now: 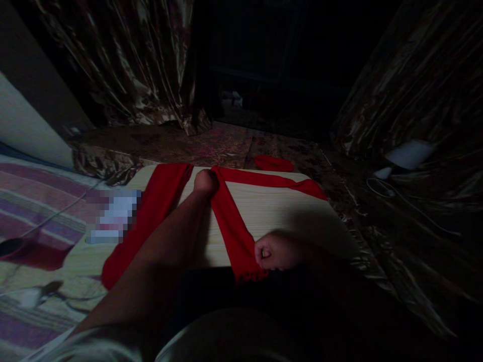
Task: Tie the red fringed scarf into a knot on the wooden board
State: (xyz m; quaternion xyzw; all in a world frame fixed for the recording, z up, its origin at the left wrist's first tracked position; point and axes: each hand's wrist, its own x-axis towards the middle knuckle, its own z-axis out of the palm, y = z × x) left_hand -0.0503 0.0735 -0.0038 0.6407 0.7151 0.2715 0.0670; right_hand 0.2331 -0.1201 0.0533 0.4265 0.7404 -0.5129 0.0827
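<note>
A long red cloth strip (234, 221) lies across a pale wooden tabletop, with small dark marks along its near end. At its far bend, my left hand (206, 182) is closed in a fist on the cloth. Close to the near end, my right hand (277, 250) has its fingers curled in a pinch at the strip's right edge. From the far bend, a narrower red length (269, 178) runs right along the table's far side. Left of my left forearm lies a wider red cloth piece (149, 216), partly hidden by that arm.
The wooden tabletop (298, 216) stands beside a striped bedspread (41, 196). A blurred-out pale item (113, 216) lies at its left. Beyond the far edge sits a red cloth bundle (273, 163). A white lamp (409, 153) with a cord stands right, near dark curtains (426, 85).
</note>
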